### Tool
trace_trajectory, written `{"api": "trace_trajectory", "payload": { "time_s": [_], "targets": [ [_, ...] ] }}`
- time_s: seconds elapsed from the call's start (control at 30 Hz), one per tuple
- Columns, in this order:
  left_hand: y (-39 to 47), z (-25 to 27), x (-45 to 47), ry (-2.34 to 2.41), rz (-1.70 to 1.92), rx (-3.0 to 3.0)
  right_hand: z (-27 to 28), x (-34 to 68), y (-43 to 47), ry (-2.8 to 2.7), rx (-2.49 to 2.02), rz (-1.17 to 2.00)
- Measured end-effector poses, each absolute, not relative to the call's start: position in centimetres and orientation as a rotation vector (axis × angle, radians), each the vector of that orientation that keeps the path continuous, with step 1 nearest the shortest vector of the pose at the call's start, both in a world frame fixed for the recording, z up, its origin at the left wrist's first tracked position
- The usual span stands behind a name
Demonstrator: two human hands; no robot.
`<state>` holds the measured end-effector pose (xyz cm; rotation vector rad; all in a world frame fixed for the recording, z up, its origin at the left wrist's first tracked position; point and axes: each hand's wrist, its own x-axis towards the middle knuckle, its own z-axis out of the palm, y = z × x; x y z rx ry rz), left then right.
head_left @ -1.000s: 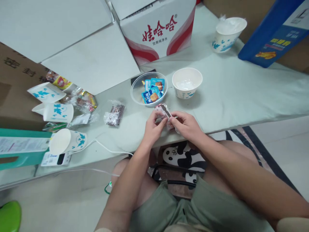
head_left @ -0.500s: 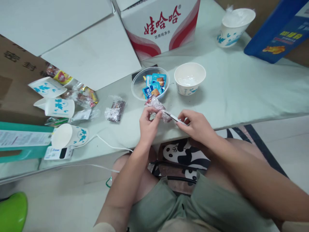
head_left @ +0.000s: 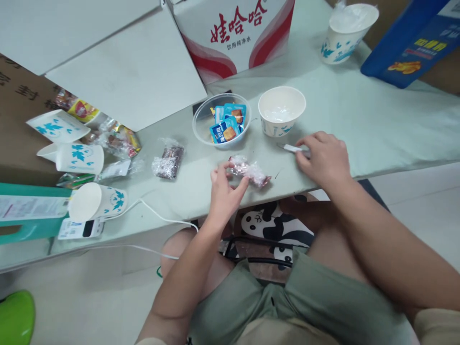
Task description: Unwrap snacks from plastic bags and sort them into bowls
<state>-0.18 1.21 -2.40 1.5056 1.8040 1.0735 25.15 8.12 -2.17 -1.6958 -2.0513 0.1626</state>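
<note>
A crumpled clear-wrapped snack packet [head_left: 251, 171], reddish brown inside, lies near the table's front edge. My left hand [head_left: 227, 184] is at its left end, thumb and forefinger apart and touching the wrapper. To the right, my right hand [head_left: 325, 158] rests low over the table, its fingers closed on a slim white utility knife [head_left: 292, 148] with the narrow tip pointing left. Part of the knife is hidden under the fingers. Just behind are a clear plastic bowl [head_left: 201, 129] of blue snack sachets [head_left: 226, 130] and a white paper bowl [head_left: 282, 125] with clear wrapping inside.
Another wrapped dark packet [head_left: 168, 162] lies to the left. Paper cups [head_left: 81, 158] and snack bags [head_left: 118, 139] crowd the far left, near a white cable [head_left: 158, 215]. A white-and-red carton [head_left: 240, 48] stands behind; a paper cup [head_left: 345, 40] and blue box [head_left: 398, 52] are at back right.
My right hand has moved right with the knife, away from the packet. The packet is lowered onto the table, and my left fingers have spread from their pinch.
</note>
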Motion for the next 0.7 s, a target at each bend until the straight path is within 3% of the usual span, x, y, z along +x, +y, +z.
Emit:
{"api": "trace_trajectory", "payload": {
  "time_s": [0.27, 0.5, 0.7],
  "targets": [
    [3.6, -1.4, -2.4, 1.744, 1.011, 1.659, -1.8, 18.4, 3.9, -2.332, -0.931, 0.617],
    [4.5, -1.2, -5.2, 1.841, 1.141, 1.399, -1.9, 20.9, 5.9, -2.282, -0.986, 0.640],
    [4.8, -1.5, -7.9, 1.921, 0.964, 1.277, -1.5, 24.1, 7.0, -2.043, -1.468, 0.397]
  ]
}}
